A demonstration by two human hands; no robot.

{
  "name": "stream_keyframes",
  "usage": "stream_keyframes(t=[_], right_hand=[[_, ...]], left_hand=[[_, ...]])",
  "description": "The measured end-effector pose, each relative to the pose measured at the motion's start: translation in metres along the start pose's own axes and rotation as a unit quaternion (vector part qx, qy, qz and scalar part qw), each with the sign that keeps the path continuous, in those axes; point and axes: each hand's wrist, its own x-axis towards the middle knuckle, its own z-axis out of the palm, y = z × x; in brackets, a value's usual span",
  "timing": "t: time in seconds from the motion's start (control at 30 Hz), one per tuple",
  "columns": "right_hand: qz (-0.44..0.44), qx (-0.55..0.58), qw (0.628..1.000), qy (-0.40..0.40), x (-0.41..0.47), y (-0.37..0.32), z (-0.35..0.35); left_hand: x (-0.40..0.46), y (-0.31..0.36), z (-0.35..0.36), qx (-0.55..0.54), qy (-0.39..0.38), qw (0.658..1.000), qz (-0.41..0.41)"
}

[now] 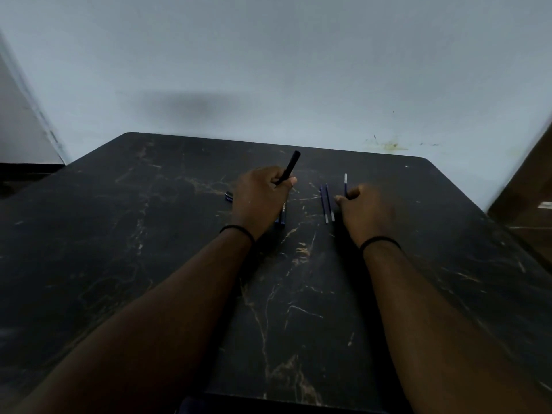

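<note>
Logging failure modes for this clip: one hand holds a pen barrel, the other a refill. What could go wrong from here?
1. The thin refill pinched in the right hand may be hard to line up with the black pen barrel gripped by the left hand: the hands are apart and the light is dim.
2. The two loose refills lie on the table between the hands; a moving wrist could roll them away.

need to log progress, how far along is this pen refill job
Done: no clearly finished pen shows. In hand: the left hand grips a black pen barrel, the right hand pinches a thin refill, not joined. Left: two loose refills and blue pen bodies lie on the table, so likely early on.
</note>
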Motion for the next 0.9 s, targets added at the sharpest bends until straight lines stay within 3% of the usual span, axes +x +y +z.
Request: stream_keyframes(t=[0.6,0.9], right_hand=[[-0.006,-0.026,1.000,-0.006,-0.0044,-0.0072,-0.0029],[-0.012,0.012,0.999,0.043,-0.0068,-0.0098,-0.0052]], left_hand=[[0.0002,-0.0012,-0.0005,-0.005,-0.011,1.000,-0.003],[0.0005,0.0001,-0.0008,-0.004,-0.012,1.000,-0.004]])
